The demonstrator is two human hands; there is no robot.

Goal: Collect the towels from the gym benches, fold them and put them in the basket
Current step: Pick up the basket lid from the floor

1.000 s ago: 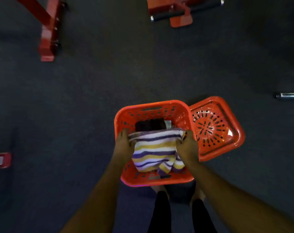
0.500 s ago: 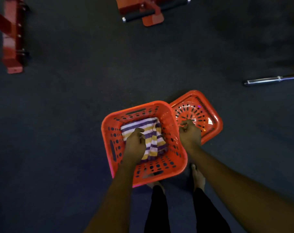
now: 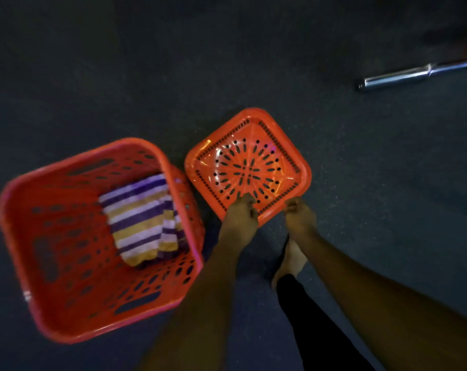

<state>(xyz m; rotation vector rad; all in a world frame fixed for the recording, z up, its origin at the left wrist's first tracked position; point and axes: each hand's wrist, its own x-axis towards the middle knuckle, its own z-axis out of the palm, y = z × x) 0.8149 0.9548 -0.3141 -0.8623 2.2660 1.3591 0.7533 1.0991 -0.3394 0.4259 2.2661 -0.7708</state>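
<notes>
Orange perforated basket (image 3: 66, 263) sits on the dark floor (image 3: 120, 76) at lower left, blurred. A folded striped towel (image 3: 142, 223) in purple, white and yellow lies inside it, against the wall nearest the lid. Orange perforated lid (image 3: 248, 167) lies flat on the floor just right of the basket, near its rim; cannot tell if they touch. Left hand (image 3: 240, 218) has its fingers curled over the lid's near edge, gripping it. Right hand (image 3: 299, 212) is at the lid's near right corner with fingers bunched; whether it pinches the rim cannot be told. A bare foot (image 3: 291, 258) and a dark trouser leg (image 3: 315, 322) show between the forearms, partly hidden by them. A chrome barbell end (image 3: 398, 77) lies on the floor at upper right, well apart from the lid.
</notes>
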